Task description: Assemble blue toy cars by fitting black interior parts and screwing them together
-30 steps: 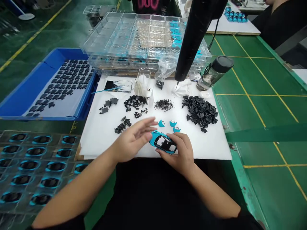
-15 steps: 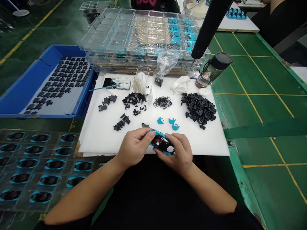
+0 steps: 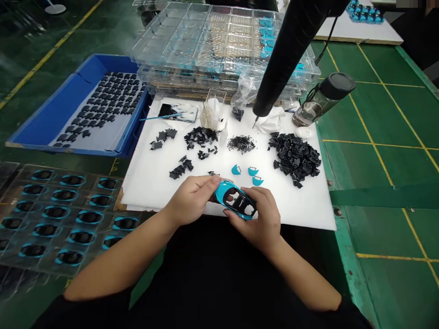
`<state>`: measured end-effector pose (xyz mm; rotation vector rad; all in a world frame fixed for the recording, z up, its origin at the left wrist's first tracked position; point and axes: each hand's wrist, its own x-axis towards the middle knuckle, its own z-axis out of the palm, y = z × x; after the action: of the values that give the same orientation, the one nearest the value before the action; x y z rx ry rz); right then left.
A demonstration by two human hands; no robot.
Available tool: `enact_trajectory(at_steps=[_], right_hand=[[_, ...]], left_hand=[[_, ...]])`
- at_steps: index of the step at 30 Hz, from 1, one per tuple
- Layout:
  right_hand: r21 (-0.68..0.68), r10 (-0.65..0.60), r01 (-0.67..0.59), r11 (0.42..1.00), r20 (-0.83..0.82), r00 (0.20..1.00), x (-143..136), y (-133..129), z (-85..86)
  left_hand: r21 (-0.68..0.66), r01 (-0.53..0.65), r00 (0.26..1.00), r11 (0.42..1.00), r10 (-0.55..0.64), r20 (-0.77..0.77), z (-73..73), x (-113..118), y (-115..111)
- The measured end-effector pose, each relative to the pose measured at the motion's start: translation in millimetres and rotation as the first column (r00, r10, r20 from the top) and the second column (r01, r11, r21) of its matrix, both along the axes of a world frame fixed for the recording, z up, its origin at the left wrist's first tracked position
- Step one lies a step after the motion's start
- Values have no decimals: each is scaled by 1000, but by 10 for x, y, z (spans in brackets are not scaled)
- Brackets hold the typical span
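Observation:
Between my two hands is a blue toy car body [image 3: 224, 188] with a black inner part, above the front edge of the white board [image 3: 144, 192]. My left hand [image 3: 192, 196] pinches its left end, thumb on top. At the other end, the fingers and thumb of my right hand [image 3: 262, 212] grip its sides. Just beyond it lie several small blue curved pieces [image 3: 253, 171]. A dark part [image 3: 214, 174] is partly hidden behind my left hand.
Black parts form a large pile [image 3: 297, 157] at right; tiny black pieces [image 3: 242, 144] lie mid-board. An electric screwdriver [image 3: 281, 59] hangs overhead. Behind are stacked clear trays [image 3: 192, 41] and a bottle [image 3: 322, 100]. At left are a blue bin [image 3: 73, 82] and a tray of car bodies [image 3: 65, 214].
The car body has turned in my hands, so more of its blue end shows. The view has shifted, and the screwdriver appears lower and nearer the board's middle.

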<state>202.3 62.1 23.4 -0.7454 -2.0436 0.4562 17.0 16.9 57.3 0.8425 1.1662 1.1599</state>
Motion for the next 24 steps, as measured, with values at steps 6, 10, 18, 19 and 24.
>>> enact_trajectory(at_steps=[6, 10, 18, 19, 24], right_hand=[[-75, 31, -32, 997, -17, 999, 12, 25, 28], [-30, 5, -5, 1000, -5, 1000, 16, 25, -10], [30, 3, -4, 1000, 14, 1000, 23, 6, -60], [52, 2, -3, 999, 15, 1000, 21, 8, -61], [176, 8, -11, 984, 20, 1000, 30, 33, -85]], left_hand=[[-52, 17, 1000, 999, -17, -1, 22, -72, -25], [-72, 21, 996, 997, -27, -89, 12, -111, -62], [-59, 14, 990, 998, -23, -141, -4, -115, -89], [-49, 19, 987, 999, -26, -157, 3, -105, -83], [30, -59, 966, 998, 65, -251, 8, -24, -69]])
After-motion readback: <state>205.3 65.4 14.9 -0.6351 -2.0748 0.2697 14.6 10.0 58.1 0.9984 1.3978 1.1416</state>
